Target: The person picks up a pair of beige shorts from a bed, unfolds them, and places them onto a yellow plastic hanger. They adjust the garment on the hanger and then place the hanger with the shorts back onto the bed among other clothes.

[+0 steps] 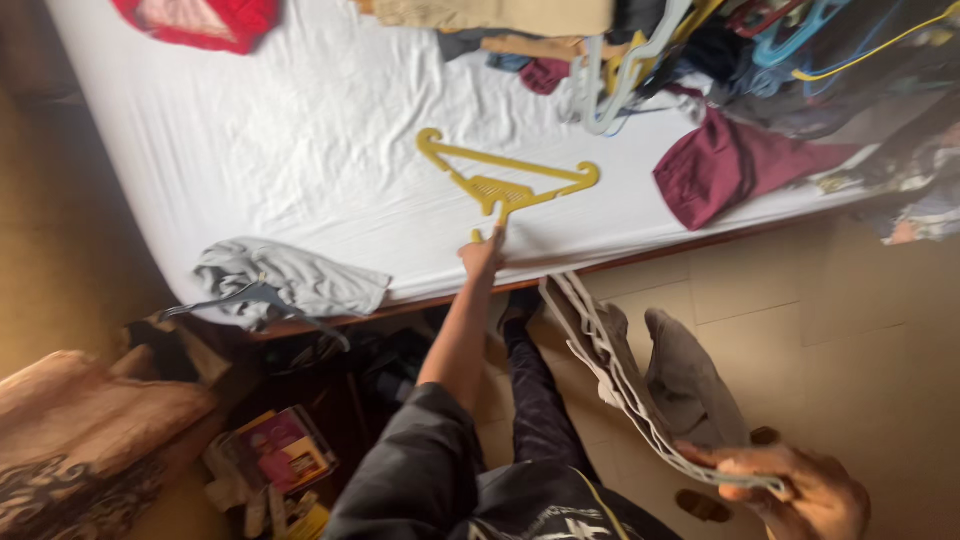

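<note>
Nearest, low right: right hand, fingers curled shut around a bundle of pale hangers with a grey-brown garment draped on them. The bundle slants up-left toward the bed edge, over tan floor tiles.

Centre: left hand at full arm's reach, at the near edge of the bed. Fingertips pinch the hook end of a yellow plastic hanger, which lies flat on the wrinkled white sheet just beyond the hand, triangle pointing left.

Open sheet to the left and far left of the hanger. At the near-left edge, a crumpled grey garment overhangs.

Farther right: maroon cloth. Far right: heap of clothes and coloured hangers. Far left corner: red item.
</note>
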